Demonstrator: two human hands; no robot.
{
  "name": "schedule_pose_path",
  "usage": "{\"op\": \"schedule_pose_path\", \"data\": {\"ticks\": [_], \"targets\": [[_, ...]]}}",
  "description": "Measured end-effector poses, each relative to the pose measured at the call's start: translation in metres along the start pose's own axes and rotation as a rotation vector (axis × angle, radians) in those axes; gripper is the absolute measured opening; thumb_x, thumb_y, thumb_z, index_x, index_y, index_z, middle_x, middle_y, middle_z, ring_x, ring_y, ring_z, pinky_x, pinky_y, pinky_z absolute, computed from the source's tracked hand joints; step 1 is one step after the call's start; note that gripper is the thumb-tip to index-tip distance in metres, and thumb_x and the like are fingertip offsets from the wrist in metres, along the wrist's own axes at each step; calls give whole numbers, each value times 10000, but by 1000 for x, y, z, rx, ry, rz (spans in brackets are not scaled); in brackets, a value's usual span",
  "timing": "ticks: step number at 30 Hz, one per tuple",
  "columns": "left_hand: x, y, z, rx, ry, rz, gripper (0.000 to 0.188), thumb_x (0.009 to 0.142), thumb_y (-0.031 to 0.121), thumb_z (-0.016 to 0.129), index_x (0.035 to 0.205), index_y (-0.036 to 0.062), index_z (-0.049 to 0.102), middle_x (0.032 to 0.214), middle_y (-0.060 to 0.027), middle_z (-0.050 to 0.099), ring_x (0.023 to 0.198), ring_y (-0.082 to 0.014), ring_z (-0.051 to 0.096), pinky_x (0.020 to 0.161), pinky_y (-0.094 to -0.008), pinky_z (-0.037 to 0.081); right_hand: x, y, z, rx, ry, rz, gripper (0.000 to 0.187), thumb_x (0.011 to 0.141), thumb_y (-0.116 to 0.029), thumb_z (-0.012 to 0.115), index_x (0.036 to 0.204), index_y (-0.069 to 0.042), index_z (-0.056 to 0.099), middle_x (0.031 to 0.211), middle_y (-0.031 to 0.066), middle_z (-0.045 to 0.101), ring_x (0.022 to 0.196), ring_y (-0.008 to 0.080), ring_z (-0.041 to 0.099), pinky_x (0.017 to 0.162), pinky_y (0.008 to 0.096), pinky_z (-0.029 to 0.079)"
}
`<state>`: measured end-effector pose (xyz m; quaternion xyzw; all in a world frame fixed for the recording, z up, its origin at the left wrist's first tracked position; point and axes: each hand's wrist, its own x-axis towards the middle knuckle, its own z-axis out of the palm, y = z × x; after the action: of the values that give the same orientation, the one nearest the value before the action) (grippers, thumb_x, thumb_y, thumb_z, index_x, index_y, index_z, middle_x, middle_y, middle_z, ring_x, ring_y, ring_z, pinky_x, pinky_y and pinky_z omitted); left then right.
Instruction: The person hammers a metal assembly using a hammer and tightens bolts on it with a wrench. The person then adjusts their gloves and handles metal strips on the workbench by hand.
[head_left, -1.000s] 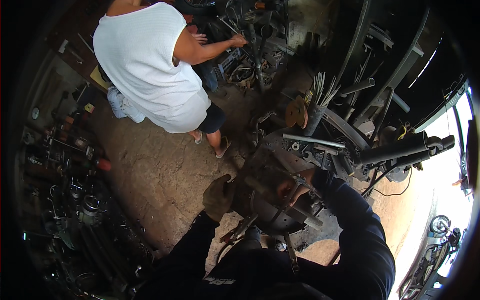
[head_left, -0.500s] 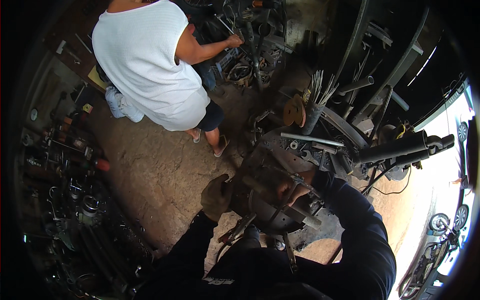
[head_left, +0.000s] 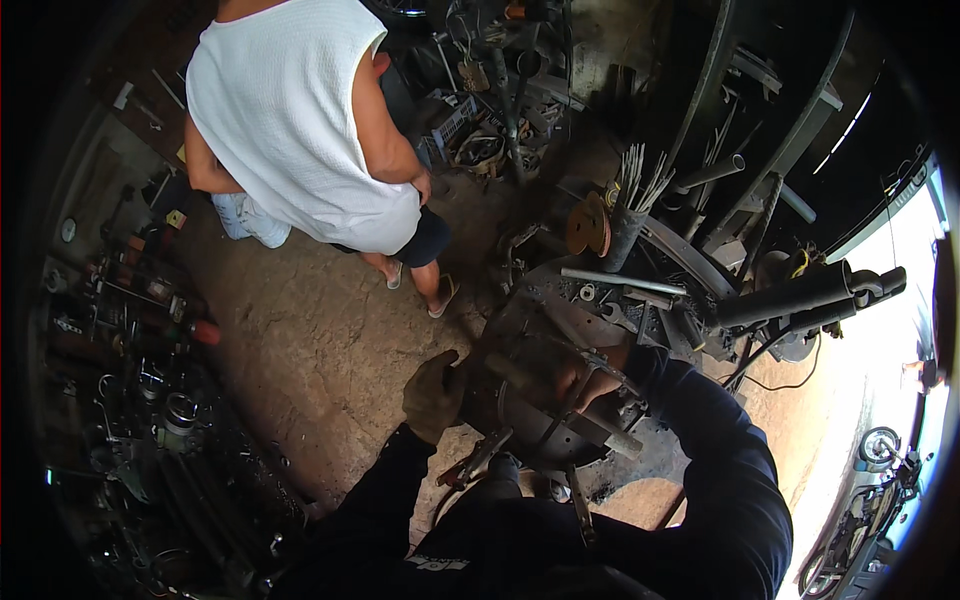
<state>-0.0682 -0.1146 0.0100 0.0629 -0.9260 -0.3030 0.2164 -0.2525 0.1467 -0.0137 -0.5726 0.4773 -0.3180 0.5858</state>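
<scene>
My left hand, in a dirty brown work glove, is at the left edge of a round dark metal work surface. Its fingers look apart, and I see nothing in them. My bare right hand is over the surface, its fingers closed around something dark and thin that I cannot make out. Beside that hand, a narrow metal tool like a clamp lies at a slant. Underneath, a thick metal bar or tube sticks out to the lower right.
A person in a white sleeveless top stands ahead at the left. A can of thin rods, a yellow disc, a pale tube and an open-end wrench are beyond my right hand. Machine parts crowd the left.
The other person has lowered the right arm from the scrap pile to their side, and their left arm now shows. My hands have hardly moved.
</scene>
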Motion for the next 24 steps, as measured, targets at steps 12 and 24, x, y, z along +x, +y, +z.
{"op": "schedule_pose_path", "data": {"ticks": [12,24], "targets": [[-3,-3,0,6,-9,-15,288,876,172,741,1133,56,680,996,-153,724,867,-323,717,752,-403,580,-8,-10,4,-25,20,55,585,873,-307,808,1326,-19,575,1050,59,630,1014,158,567,896,329,455],[-3,-4,1,-23,0,-21,288,883,192,728,1127,44,685,986,-161,723,862,-324,713,767,-411,572,-22,-23,-2,-228,110,153,618,879,-313,803,1363,-16,559,1022,51,631,986,155,575,876,324,465]]}}
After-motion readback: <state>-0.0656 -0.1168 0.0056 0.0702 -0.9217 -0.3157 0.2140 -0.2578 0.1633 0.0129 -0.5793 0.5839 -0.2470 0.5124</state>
